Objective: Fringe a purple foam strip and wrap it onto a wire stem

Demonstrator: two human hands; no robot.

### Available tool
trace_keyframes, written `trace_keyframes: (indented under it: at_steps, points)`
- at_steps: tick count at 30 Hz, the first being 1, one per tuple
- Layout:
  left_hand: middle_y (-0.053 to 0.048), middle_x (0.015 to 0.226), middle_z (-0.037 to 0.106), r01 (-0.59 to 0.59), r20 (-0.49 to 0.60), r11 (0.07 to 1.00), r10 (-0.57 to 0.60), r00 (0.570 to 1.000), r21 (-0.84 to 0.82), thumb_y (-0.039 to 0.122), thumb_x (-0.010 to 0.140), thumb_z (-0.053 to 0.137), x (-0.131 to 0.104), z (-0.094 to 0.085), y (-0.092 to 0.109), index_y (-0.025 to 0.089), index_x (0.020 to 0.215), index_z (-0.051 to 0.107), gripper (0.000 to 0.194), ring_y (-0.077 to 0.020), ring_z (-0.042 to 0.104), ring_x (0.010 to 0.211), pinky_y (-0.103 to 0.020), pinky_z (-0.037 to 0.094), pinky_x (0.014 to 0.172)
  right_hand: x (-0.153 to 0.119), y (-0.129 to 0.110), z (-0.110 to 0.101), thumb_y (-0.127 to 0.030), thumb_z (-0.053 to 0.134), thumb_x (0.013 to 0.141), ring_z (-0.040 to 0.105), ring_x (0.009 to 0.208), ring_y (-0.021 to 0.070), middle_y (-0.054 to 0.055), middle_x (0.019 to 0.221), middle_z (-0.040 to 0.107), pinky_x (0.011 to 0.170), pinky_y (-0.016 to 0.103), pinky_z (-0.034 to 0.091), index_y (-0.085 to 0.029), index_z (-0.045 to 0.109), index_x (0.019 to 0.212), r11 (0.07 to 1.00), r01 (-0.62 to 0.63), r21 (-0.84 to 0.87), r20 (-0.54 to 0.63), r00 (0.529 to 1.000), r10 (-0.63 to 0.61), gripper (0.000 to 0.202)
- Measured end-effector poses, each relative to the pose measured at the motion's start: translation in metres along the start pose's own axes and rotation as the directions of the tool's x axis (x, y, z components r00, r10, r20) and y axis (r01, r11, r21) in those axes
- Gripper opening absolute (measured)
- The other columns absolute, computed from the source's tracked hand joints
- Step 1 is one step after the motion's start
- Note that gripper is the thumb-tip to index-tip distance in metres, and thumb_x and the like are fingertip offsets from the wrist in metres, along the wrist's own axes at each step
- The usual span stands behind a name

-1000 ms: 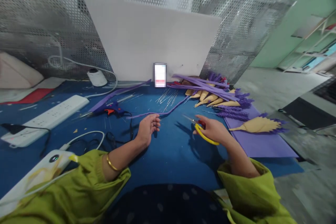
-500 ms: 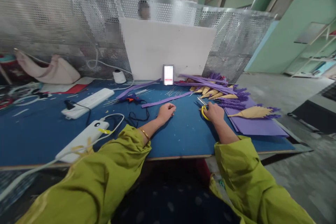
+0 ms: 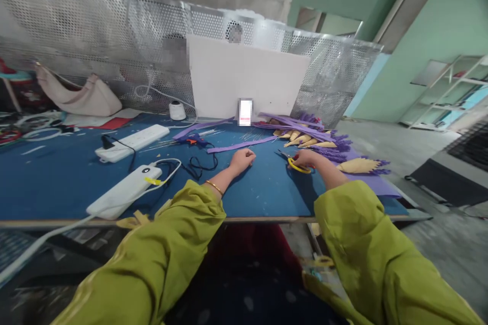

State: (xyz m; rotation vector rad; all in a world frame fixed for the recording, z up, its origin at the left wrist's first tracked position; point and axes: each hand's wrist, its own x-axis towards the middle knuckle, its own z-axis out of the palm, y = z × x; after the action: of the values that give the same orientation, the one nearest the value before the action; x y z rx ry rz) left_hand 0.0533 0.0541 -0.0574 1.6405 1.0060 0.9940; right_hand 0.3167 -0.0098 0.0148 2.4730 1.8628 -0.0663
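in the head view, our left hand (image 3: 243, 160) is at the middle of the blue table (image 3: 263, 198), fingers curled closed; we cannot tell whether anything thin is between the fingertips. a narrow purple strip (image 3: 242, 145) lies flat just beyond this hand. our right hand (image 3: 304, 159) grips the scissors (image 3: 299, 166) by the yellow handles, fingers closed around them, blades directed toward the strip's side of the table. beyond the right hand, we see flower bundles (image 3: 301, 140) in tan wrapping, with long purple strips (image 3: 310, 129) across them. one wrapped flower (image 3: 358, 165) rests on purple sheets (image 3: 375, 184) at the right. left of the narrow strip we find the glue gun (image 3: 189, 139). the lit phone (image 3: 245, 111) stands upright against the white board (image 3: 247, 73).
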Motion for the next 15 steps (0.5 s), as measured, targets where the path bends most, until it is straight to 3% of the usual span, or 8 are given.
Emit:
trace_keyframes:
  at_steps: [3, 5, 8, 9, 11, 13, 14, 15]
  points:
    - [0.001, 0.062, 0.062, 0.033, 0.031, 0.995, -0.031, 0.999, -0.094, 0.025, 0.073, 0.07, -0.002, -0.005, 0.004, 0.017, 0.074, 0.064, 0.011, -0.011, 0.055, 0.05, -0.024, 0.043, 0.055, 0.0, -0.002, -0.015, -0.038, 0.088, 0.053, 0.069, 0.08, 0.0232, 0.009, 0.083, 0.073, 0.074, 0.028, 0.047, -0.015, 0.075, 0.08, 0.998, 0.048, -0.041, 0.025, 0.999, -0.047, 0.038]
    - [-0.001, 0.063, 0.063, 0.064, 0.049, 0.984, -0.057, 0.997, -0.168, 0.032, 0.072, 0.073, -0.004, -0.008, 0.008, 0.016, 0.073, 0.064, 0.018, -0.0113, 0.055, 0.05, -0.025, 0.044, 0.055, -0.003, -0.011, -0.023, -0.036, 0.089, 0.053, 0.068, 0.09, 0.03, 0.016, 0.093, 0.073, 0.082, 0.035, 0.048, -0.012, 0.075, 0.088, 0.995, 0.073, -0.062, -0.037, 0.997, -0.075, 0.044]
    - [-0.007, 0.076, 0.068, 0.103, 0.069, 0.953, -0.087, 0.994, -0.283, 0.051, 0.077, 0.066, -0.01, -0.009, 0.019, 0.015, 0.08, 0.066, 0.037, -0.0148, 0.062, 0.062, -0.028, 0.049, 0.061, -0.009, -0.046, -0.028, -0.052, 0.065, 0.082, 0.058, 0.115, 0.034, 0.021, 0.122, 0.064, 0.095, 0.042, 0.042, -0.013, 0.066, 0.118, 0.986, 0.164, -0.037, -0.198, 0.966, -0.168, 0.053]
    - [-0.01, 0.084, 0.07, 0.11, 0.076, 0.938, -0.089, 0.993, -0.329, 0.06, 0.081, 0.058, -0.012, -0.008, 0.024, 0.015, 0.087, 0.067, 0.046, -0.017, 0.065, 0.071, -0.029, 0.051, 0.066, -0.011, -0.062, -0.026, -0.055, 0.052, 0.09, 0.053, 0.121, 0.031, 0.017, 0.131, 0.059, 0.1, 0.041, 0.04, -0.017, 0.059, 0.129, 0.974, 0.225, -0.008, -0.287, 0.933, -0.217, 0.055]
    - [-0.012, 0.098, 0.07, 0.123, 0.119, 0.886, -0.077, 0.99, -0.447, 0.071, 0.086, 0.038, -0.02, -0.006, 0.032, 0.017, 0.097, 0.067, 0.063, -0.0208, 0.067, 0.089, -0.033, 0.053, 0.078, -0.016, -0.098, -0.015, -0.054, 0.044, 0.094, 0.05, 0.125, 0.0302, 0.017, 0.132, 0.058, 0.104, 0.042, 0.036, -0.017, 0.056, 0.133, 0.876, 0.464, 0.129, -0.582, 0.751, -0.312, 0.055]
    - [-0.011, 0.102, 0.069, 0.216, 0.229, 0.703, -0.077, 0.97, -0.677, 0.076, 0.084, 0.037, -0.028, -0.003, 0.037, 0.017, 0.104, 0.067, 0.068, -0.0253, 0.064, 0.101, -0.037, 0.052, 0.086, -0.023, -0.133, 0.003, -0.053, 0.048, 0.093, 0.051, 0.122, 0.0313, 0.017, 0.128, 0.06, 0.106, 0.047, 0.034, -0.016, 0.054, 0.135, 0.699, 0.689, 0.19, -0.671, 0.611, -0.42, 0.057]
    - [-0.01, 0.103, 0.069, 0.274, 0.273, 0.624, -0.099, 0.957, -0.732, 0.075, 0.084, 0.039, -0.031, -0.001, 0.037, 0.019, 0.109, 0.066, 0.067, -0.0267, 0.063, 0.105, -0.039, 0.051, 0.087, -0.028, -0.149, 0.014, -0.053, 0.049, 0.092, 0.053, 0.118, 0.0312, 0.016, 0.125, 0.062, 0.106, 0.047, 0.034, -0.015, 0.056, 0.133, 0.59, 0.772, 0.238, -0.671, 0.57, -0.474, 0.056]
    - [-0.008, 0.099, 0.069, 0.301, 0.254, 0.57, -0.164, 0.953, -0.764, 0.074, 0.083, 0.043, -0.034, 0.0, 0.035, 0.021, 0.11, 0.067, 0.065, -0.0273, 0.064, 0.102, -0.04, 0.052, 0.084, -0.032, -0.163, 0.024, -0.049, 0.048, 0.093, 0.055, 0.114, 0.0303, 0.015, 0.12, 0.065, 0.107, 0.047, 0.034, -0.014, 0.059, 0.129, 0.494, 0.81, 0.315, -0.675, 0.557, -0.484, 0.052]
